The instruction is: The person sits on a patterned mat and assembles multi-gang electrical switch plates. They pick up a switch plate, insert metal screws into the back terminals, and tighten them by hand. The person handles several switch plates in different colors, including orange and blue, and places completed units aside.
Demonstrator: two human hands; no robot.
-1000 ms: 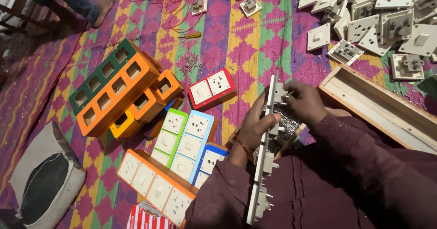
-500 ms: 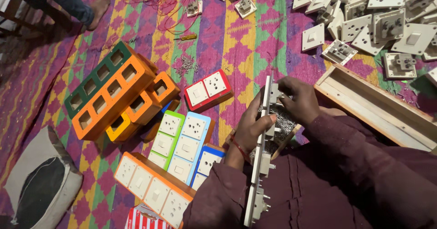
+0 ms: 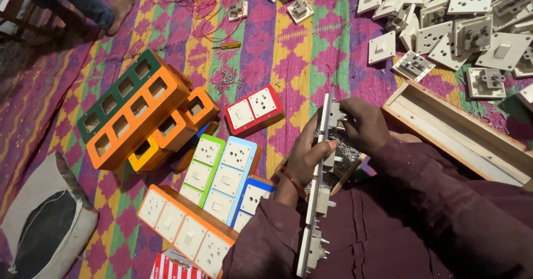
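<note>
white switch strip [image 3: 317,201] edge-up betw. left hand [image 3: 302,159] & right hand [image 3: 363,124]

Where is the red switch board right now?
In the head view, the red board lies flat on the mat left of centre, beside the orange frames and above the green board.

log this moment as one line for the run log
left hand grips long white switch panel on edge | right hand on its socket module | screw tray beneath | wooden box at right

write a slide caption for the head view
Both hands, left and right, hold a long white switch panel edge-on above a patterned rug.
</note>
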